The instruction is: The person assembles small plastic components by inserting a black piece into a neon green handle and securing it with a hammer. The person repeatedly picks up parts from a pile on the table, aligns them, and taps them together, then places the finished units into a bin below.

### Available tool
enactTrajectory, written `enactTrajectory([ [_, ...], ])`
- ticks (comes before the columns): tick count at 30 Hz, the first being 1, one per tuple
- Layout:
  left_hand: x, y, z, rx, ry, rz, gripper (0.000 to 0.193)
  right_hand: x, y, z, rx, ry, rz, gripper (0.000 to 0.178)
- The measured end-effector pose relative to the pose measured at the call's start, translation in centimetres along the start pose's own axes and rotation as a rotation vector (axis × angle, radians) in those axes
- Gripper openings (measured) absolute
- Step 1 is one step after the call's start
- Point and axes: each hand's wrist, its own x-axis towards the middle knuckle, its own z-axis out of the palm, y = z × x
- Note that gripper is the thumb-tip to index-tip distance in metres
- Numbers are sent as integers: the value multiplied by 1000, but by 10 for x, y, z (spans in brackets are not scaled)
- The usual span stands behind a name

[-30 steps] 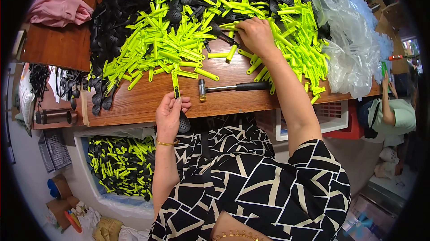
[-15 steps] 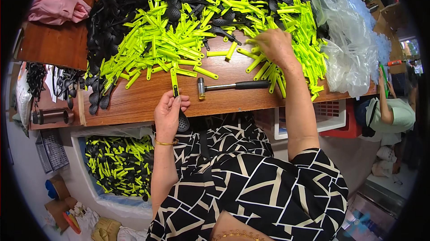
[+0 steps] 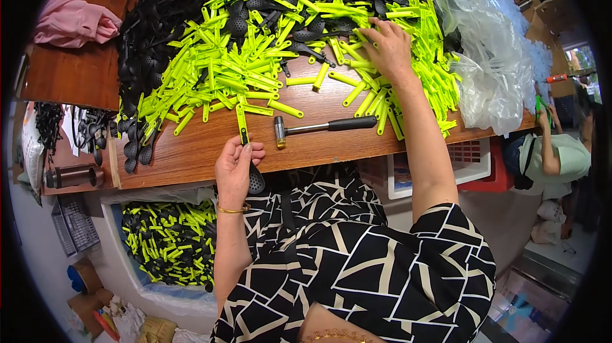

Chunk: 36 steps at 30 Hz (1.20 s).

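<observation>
My left hand [image 3: 236,166] is closed round a slotted spoon at the table's front edge. The spoon's black perforated bowl [image 3: 256,182] hangs below my fingers, and its lime-green handle [image 3: 241,120] points up toward the pile. Farther right, my right hand [image 3: 390,51] reaches over the heap of loose lime-green handles [image 3: 223,65], its fingers apart and touching or just above them. Between my hands a small hammer [image 3: 325,125] with a black grip lies on the wooden table [image 3: 306,150]. Black spoon heads [image 3: 166,18] are piled behind the handles.
Clear plastic sheeting [image 3: 488,78] covers the table's right end. Below the left edge stands a bin [image 3: 137,279] of black and green spoons. A white crate [image 3: 440,185] is under the table. A pink cloth [image 3: 76,21] and a metal flask [image 3: 73,176] lie left. A person [image 3: 554,152] works far right.
My right hand has moved slightly away from me, farther up the green pile. My left hand keeps its hold on the slotted spoon. The whole view has shifted a little.
</observation>
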Motion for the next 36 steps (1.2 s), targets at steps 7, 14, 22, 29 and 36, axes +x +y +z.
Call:
enactTrajectory([
  [7,-1,1,-1,4,17,-7,25,34,38,-4,-42,82,0,41],
  [14,-1,3,1,12,23,-26,25,41,48,7,-143,46,11,54],
  [22,-2,1,-1,14,17,-20,26,20,16,-5,260,-149,-88,20],
  [29,0,3,0,10,14,-24,25,26,9,8,361,-457,193,30],
  [36,1,-5,0,14,27,2,27,31,14,-9,1198,-444,601,40],
])
